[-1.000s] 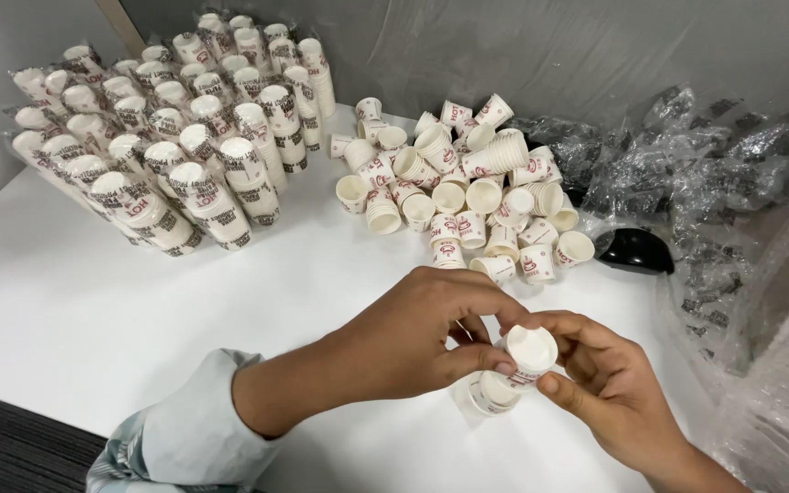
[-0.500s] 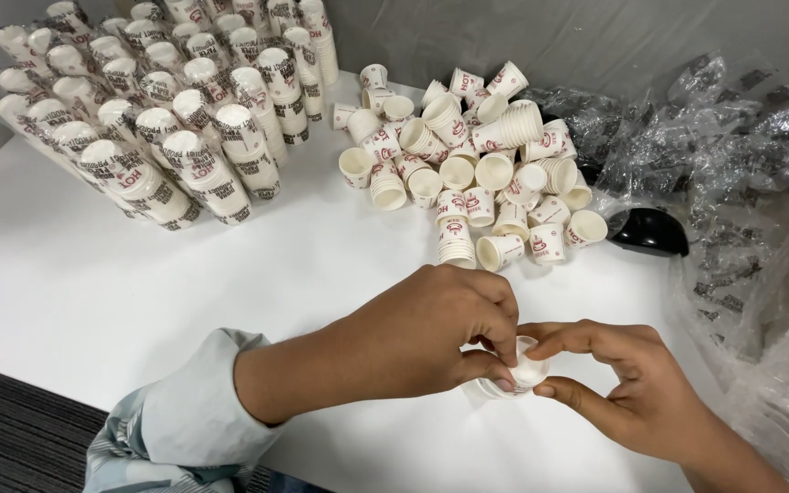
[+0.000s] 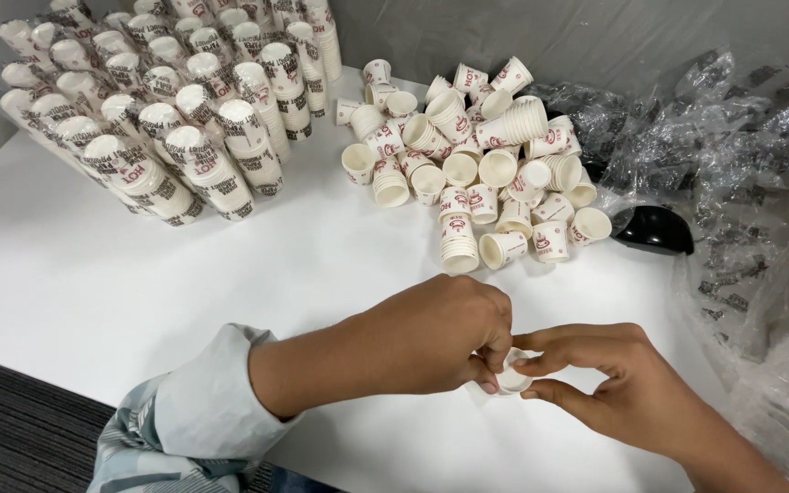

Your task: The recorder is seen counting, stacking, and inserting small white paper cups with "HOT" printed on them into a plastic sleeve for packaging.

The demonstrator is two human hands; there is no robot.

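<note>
White table (image 3: 93, 274) w/ cup piles (image 3: 468, 155), grey wall (image 3: 595, 36) behind.

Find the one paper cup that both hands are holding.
It is the small white cup pinched between the left hand and right hand, apart from the loose pile behind.

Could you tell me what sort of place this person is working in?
Probably a packing or sorting bench in an office-like room. A white table holds wrapped sleeves of paper cups, a heap of loose cups and crumpled plastic wrap, while both hands, left hand and right hand, pinch one small cup.
</note>
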